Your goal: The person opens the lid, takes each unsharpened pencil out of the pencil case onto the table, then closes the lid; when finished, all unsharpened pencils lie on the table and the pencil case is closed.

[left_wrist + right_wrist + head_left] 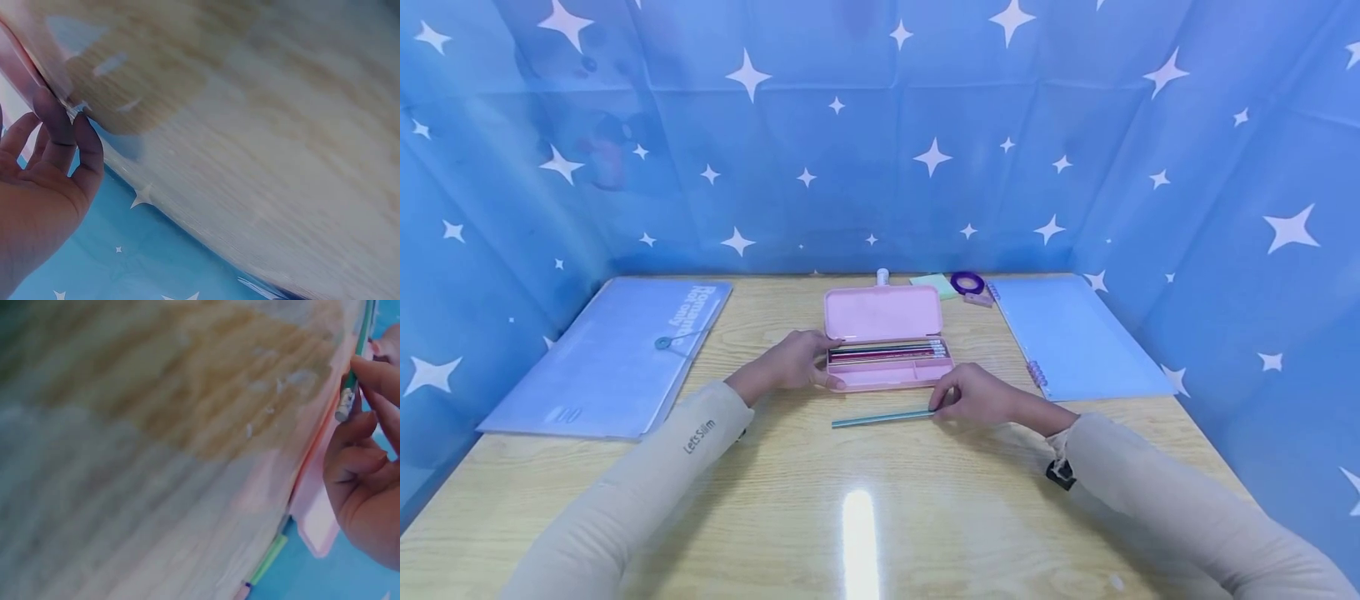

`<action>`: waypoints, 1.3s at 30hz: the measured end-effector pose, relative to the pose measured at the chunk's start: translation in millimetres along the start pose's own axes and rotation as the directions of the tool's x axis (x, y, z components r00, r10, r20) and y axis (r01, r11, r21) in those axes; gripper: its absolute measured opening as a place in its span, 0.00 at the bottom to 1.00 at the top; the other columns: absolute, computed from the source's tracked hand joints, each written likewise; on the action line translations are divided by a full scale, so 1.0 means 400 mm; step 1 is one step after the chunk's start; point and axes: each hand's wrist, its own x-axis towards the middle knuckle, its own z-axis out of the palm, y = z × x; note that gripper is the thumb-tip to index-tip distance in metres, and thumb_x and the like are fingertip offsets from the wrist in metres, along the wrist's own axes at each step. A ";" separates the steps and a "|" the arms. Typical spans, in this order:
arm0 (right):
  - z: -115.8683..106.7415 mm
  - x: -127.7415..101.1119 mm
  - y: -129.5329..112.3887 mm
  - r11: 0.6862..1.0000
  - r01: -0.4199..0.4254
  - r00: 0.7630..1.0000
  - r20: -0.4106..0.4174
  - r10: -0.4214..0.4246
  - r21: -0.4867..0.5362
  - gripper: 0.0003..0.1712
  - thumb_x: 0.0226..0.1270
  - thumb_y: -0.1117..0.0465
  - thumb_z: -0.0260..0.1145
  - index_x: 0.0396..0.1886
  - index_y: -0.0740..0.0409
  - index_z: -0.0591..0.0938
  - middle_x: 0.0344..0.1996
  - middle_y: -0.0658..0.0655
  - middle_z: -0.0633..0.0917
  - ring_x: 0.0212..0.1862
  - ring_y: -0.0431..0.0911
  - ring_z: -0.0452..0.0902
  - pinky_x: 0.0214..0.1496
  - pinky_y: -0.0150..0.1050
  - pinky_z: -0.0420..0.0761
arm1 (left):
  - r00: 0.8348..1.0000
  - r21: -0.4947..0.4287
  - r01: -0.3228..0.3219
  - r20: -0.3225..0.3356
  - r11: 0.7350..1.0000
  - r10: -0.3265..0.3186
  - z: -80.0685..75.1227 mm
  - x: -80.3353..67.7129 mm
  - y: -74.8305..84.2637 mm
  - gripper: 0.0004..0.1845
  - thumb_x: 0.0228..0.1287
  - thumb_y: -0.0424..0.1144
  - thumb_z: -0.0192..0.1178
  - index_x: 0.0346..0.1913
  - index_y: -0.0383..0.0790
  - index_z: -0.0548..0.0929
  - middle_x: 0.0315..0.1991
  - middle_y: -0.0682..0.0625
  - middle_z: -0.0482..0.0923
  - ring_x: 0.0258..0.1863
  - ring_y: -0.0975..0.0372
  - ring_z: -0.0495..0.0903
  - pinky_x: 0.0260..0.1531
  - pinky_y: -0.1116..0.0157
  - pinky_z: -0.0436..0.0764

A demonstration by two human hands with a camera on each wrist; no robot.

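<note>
A pink pencil case (883,312) lies with its lid raised in the middle of the table, several pencils (887,351) side by side in its long back compartment. My left hand (792,360) grips the left end of the case, thumb at the front corner and fingers farther back. Just in front of the case, my right hand (973,395) pinches a teal pencil (880,418) near its right end, and the pencil points left. In the right wrist view, the pencil's metal band and eraser (344,404) stick out past the fingertips.
A translucent document folder (602,358) with a string button lies at left. On the right is a blue ring-bound notebook (1082,333). Behind the case are a white cap (883,277), green sticky notes (934,286), a purple tape roll (967,283) and a small pinkish block (978,299).
</note>
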 end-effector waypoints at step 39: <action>-0.023 -0.010 0.008 0.988 -0.084 0.995 -0.057 0.078 -0.127 0.04 0.57 0.69 0.74 0.30 0.57 0.88 0.30 0.49 0.86 0.32 0.39 0.79 0.37 0.34 0.81 | 1.000 -0.037 0.007 0.019 0.999 -0.006 -0.001 0.002 -0.005 0.52 0.46 0.60 0.74 0.72 0.38 0.67 0.65 0.42 0.74 0.65 0.52 0.71 0.66 0.55 0.69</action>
